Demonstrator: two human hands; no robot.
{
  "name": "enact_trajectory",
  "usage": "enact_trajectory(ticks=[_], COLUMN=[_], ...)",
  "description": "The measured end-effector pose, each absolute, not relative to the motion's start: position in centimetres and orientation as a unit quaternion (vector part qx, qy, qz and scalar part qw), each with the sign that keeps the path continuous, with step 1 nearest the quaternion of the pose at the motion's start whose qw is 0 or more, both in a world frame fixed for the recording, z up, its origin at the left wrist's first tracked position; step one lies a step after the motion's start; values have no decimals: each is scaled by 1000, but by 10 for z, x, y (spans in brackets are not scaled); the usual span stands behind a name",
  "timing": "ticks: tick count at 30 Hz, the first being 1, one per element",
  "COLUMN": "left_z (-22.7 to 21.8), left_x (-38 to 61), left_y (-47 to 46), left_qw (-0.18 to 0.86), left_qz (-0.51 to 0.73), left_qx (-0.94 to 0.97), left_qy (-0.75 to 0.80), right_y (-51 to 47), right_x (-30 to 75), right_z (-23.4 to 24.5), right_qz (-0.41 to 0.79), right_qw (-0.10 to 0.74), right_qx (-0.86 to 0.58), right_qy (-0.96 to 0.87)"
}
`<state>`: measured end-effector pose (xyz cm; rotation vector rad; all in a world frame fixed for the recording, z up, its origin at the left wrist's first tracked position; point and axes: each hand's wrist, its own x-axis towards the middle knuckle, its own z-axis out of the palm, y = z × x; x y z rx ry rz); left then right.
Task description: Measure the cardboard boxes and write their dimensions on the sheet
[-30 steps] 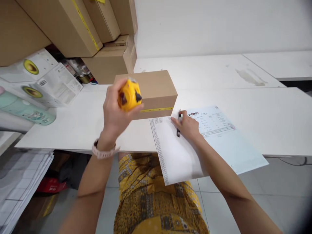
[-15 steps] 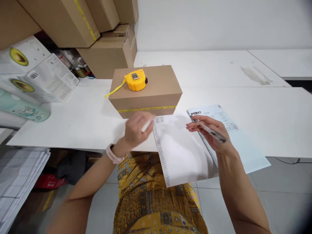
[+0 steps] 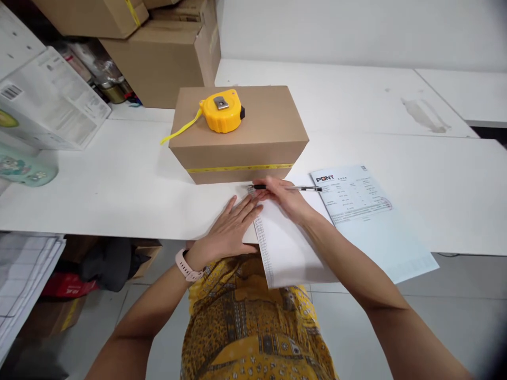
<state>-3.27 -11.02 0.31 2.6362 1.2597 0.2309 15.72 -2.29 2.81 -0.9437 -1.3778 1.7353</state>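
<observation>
A yellow tape measure (image 3: 222, 110) lies on top of a small brown cardboard box (image 3: 241, 140) on the white table (image 3: 119, 179), its yellow strap hanging off the box's left side. My left hand (image 3: 232, 224) lies flat with fingers stretched out on the table at the left edge of a white sheet with a printed column (image 3: 285, 243). My right hand (image 3: 287, 198) grips a pen (image 3: 287, 187), whose tip rests at the sheet's top left corner just in front of the box. A printed form (image 3: 356, 198) lies to the right, partly under the white sheet.
Large cardboard boxes (image 3: 166, 47) are stacked at the back left. White product boxes (image 3: 47, 100) and a mint-green bottle (image 3: 21, 169) sit at the left. A second white table (image 3: 336, 95) stands behind. Stacked sheets (image 3: 24, 274) and bags lie under the table on the left.
My left hand set the tape measure on the box, then came down flat beside the sheet. My right hand turned the pen and brought its tip to the sheet's top left corner.
</observation>
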Motion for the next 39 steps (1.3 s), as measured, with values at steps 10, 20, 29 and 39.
enact_trajectory(ticks=[10, 20, 29, 39], left_z=[1, 1, 0, 1], left_x=[-34, -35, -35, -35], left_y=[-113, -114, -115, -115], left_qw=[116, 140, 141, 132], left_qz=[130, 153, 166, 157], left_qx=[883, 871, 867, 869], left_qy=[437, 445, 448, 450], right_y=[-17, -25, -25, -24], right_x=[153, 151, 152, 152], right_z=[1, 5, 4, 0], right_qz=[514, 450, 440, 432], right_qw=[420, 406, 400, 401], right_qx=[-444, -483, -468, -452], right_qy=[-602, -632, -654, -670])
